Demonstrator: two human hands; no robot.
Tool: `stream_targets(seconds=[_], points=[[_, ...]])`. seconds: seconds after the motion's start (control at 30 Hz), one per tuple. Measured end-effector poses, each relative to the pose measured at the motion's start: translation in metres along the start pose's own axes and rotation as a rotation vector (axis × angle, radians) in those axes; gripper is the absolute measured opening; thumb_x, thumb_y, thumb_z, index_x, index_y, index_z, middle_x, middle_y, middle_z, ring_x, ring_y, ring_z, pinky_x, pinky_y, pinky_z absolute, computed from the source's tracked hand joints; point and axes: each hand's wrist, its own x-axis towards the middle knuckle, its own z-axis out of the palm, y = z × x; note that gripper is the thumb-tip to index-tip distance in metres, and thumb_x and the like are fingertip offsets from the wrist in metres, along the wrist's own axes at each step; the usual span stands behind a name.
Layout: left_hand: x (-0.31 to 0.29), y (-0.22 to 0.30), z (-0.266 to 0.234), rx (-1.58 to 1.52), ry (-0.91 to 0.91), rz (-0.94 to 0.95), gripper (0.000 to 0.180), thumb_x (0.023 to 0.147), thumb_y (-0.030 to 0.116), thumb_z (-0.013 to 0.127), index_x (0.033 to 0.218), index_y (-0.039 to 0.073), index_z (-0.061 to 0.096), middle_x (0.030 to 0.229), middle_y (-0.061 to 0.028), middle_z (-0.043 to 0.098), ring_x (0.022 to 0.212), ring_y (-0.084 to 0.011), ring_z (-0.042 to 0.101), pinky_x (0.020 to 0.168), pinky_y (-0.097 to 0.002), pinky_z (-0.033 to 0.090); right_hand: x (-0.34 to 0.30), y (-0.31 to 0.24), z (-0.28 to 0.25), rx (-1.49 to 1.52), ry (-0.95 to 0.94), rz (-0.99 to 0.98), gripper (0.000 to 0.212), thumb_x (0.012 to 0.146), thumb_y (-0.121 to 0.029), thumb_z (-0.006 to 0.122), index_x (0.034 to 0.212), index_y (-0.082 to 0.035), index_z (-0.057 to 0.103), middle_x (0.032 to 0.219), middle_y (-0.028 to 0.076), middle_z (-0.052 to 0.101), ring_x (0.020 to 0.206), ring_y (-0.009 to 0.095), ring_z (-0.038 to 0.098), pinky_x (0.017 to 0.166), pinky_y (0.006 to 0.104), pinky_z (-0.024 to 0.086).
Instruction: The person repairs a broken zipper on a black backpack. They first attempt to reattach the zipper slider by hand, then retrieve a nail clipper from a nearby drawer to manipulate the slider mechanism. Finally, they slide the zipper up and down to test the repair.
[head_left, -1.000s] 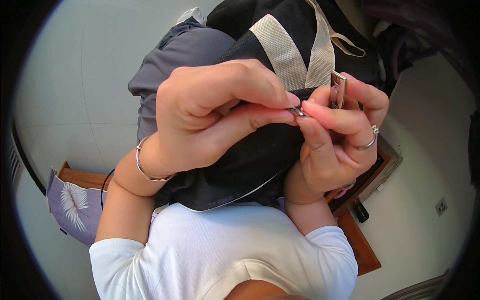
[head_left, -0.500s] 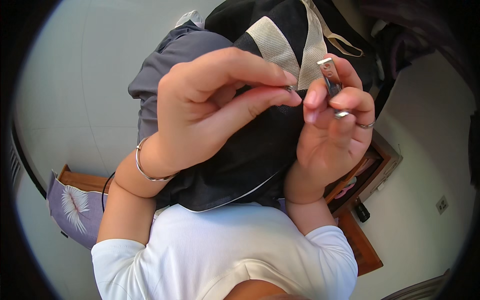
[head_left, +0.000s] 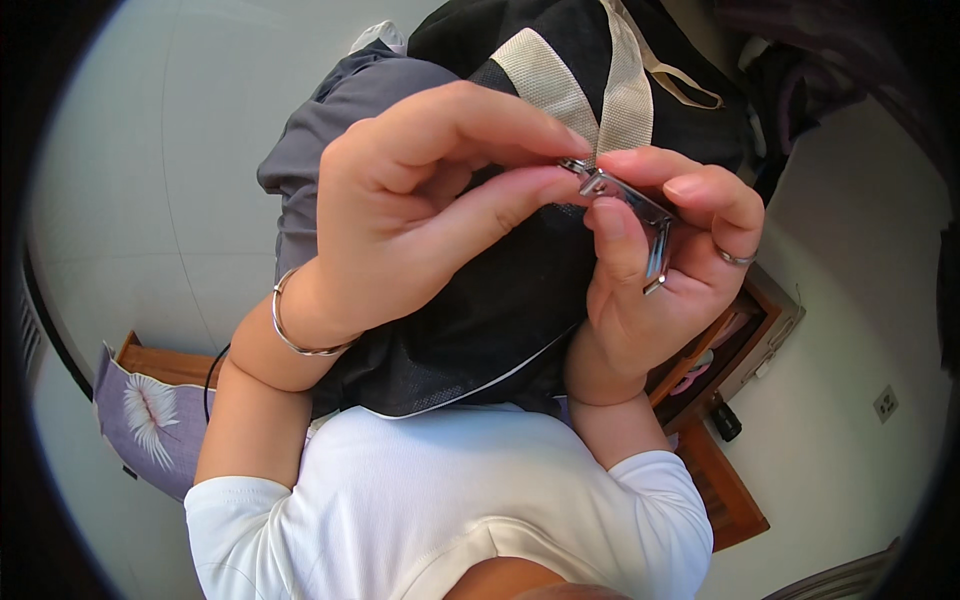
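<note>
Between thumb and index finger, my left hand (head_left: pixel 400 210) pinches a small shiny metal piece (head_left: pixel 573 164), mostly hidden by the fingertips. My right hand (head_left: pixel 670 250) holds what looks like a silver nail clipper (head_left: pixel 628 196) in its fingers. One end of the clipper meets the small piece at the left fingertips, while a second metal arm (head_left: pixel 658 258) angles down toward the right palm. Whether the two parts are joined I cannot tell. Beneath both hands a black fabric bag (head_left: pixel 470 330) with beige straps (head_left: pixel 628 90) lies over my lap.
A leg in grey trousers (head_left: pixel 335 140) extends at the upper left. On the left is a purple cloth (head_left: pixel 150 420) with a feather pattern, by a wooden edge (head_left: pixel 170 358). An open wooden drawer (head_left: pixel 745 325) and a small black object (head_left: pixel 726 418) are at the right.
My right hand has turned the clipper and brought its end up against the small piece in my left fingers. The left hand has barely moved.
</note>
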Motion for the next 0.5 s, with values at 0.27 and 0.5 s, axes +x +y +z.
stream_targets(seconds=[0.27,0.5], points=[[0.001,-0.001,0.008,-0.193,0.037,-0.086,0.015,0.086,-0.002,0.051,0.1,-0.007,0.053,0.092,-0.0102,0.059,0.083,-0.0158,0.061,0.075,-0.0254,0.049,-0.001,-0.018,-0.022,0.47,-0.01,0.371,0.033,0.097,-0.028,0.028,0.109,0.0,0.042,0.096,0.027,0.059,0.069,0.026,0.063,0.057,0.0241,0.049],[-0.007,0.006,0.024,-0.064,-0.046,-0.124,0.013,0.087,-0.003,0.05,0.099,-0.007,0.053,0.088,-0.0103,0.061,0.083,-0.0158,0.062,0.075,-0.0245,0.049,-0.022,-0.029,-0.037,0.417,-0.076,0.22,0.027,0.084,-0.013,0.061,0.101,-0.008,0.041,0.075,0.003,0.048,0.069,0.012,0.045,0.064,0.0215,0.037]])
